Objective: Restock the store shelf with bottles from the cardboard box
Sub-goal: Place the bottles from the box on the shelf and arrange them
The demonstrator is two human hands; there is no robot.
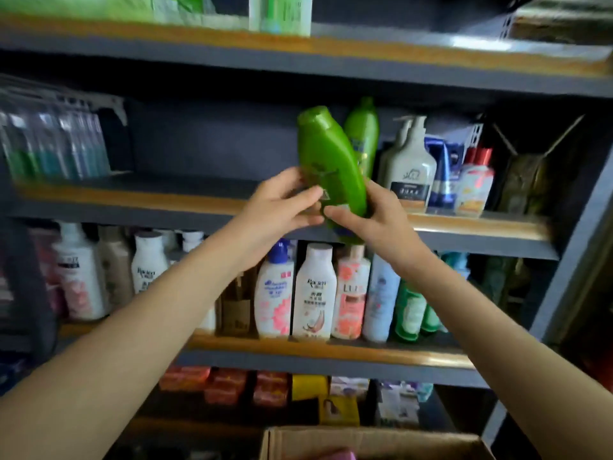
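Head view, looking forward and slightly down at a dark grey store shelf [331, 66] with wood-coloured front edges. Two bare forearms reach up from the bottom corners toward the middle tier.

Both hands hold one green bottle [326, 161] in the air in front of the middle tier, its lower end level with that tier's front edge. The bottle tilts, cap end up and to the left, base down and to the right. The left hand [282, 207] has its grip closed on the bottle's left side, thumb across the label and fingers curled toward the front. The right hand [371, 214] has its grip closed on the lower right part, fingers wrapped round the body.

Just behind it, a second green bottle [363, 134] stands on the middle tier. To its right stand white pump bottles [409, 167], then smaller blue and red-capped items. Hanging packets [53, 144] fill the left of that tier.

The tier below carries a row of white, pink and green bottles [311, 293].

At the bottom edge, the open cardboard box [374, 441] shows its rim, with something pink inside.
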